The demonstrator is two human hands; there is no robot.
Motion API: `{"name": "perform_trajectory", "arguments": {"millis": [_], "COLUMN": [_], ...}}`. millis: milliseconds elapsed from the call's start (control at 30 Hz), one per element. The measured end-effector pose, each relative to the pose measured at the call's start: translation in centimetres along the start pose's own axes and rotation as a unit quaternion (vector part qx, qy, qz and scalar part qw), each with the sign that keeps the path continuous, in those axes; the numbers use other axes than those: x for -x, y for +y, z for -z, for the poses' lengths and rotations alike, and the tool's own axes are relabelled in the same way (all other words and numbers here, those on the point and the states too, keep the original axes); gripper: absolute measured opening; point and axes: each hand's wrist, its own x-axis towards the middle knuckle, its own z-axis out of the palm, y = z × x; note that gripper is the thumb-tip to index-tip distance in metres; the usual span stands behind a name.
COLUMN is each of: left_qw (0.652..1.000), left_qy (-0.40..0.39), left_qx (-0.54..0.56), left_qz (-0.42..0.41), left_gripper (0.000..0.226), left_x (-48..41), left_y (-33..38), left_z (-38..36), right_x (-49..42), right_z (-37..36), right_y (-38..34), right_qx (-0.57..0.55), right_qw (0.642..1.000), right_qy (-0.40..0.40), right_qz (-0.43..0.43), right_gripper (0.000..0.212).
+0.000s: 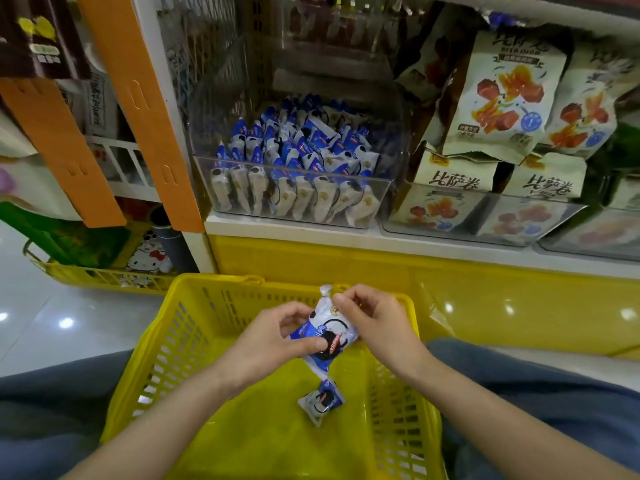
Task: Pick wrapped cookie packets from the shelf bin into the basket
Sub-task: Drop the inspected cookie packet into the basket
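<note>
1. Both of your hands are on one cookie packet [329,329], a white and blue wrapper with a dark cookie printed on it, held in the air above the yellow basket [162,327].
2. Your left hand [273,341] pinches the lower half: thumb across the printed face, fingers curled behind it.
3. Your right hand [375,323] pinches the crimped top end between thumb and fingertips, the other fingers curled in.
4. The packet sits tilted, top end up toward the shelf, bottom end down toward you.
5. Look below it: a second packet [320,401] lies on the basket floor, apart from the one you hold and touching neither hand.
6. The basket rests between your knees [554,393], which are in blue trousers.
7. Straight ahead, the clear shelf bin [204,174] stands on the white shelf edge [311,233], with many more packets [301,147] inside: a row standing on end against the front wall, the rest heaped behind.
8. Just right of that bin, cream snack bags [502,98] with red and orange print fill the neighbouring bins.
9. Off to your left, another yellow basket [97,277] sits on the floor beside the orange shelf uprights [152,116].
</note>
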Motion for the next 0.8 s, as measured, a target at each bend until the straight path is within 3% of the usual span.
{"name": "perform_trajectory", "arguments": {"millis": [100,200,300,400,467,567,800], "left_qw": [1.0,0.998,0.993,0.983,0.973,0.958,0.934], "left_qy": [0.005,0.019,0.037,0.049,0.066,0.1,0.123], "left_qx": [0.004,0.001,-0.025,-0.059,-0.092,-0.154,-0.206], "left_qz": [0.031,0.067,0.11,0.169,0.201,0.22,0.265], "left_gripper": [0.026,0.021,0.019,0.028,0.038,0.042,0.04], "left_x": [-0.6,-1.8,-3.5,-5.1,-5.9,-6.6,-8.3], "left_y": [-2.3,-5.1,-8.6,-12.6,-15.3,-18.7,-23.8], "left_z": [-1.6,-2.9,-3.9,-4.7,-5.2,-5.5,-4.8], "right_x": [0.8,1.1,2.1,3.3,3.9,3.9,3.5], "right_z": [0.9,3.1,5.1,5.2,4.4,3.8,3.8], "right_y": [2.1,6.0,10.8,14.1,15.0,15.5,15.9], "right_qx": [-0.032,0.15,0.318,0.223,0.175,0.194,0.205], "right_qw": [0.998,0.982,0.929,0.938,0.948,0.942,0.939], "right_qy": [0.016,0.09,0.109,0.097,0.129,0.188,0.194], "right_qz": [-0.053,-0.074,-0.155,-0.248,-0.232,-0.197,-0.196], "right_gripper": [0.019,0.02,0.039,0.038,0.035,0.036,0.04]}}
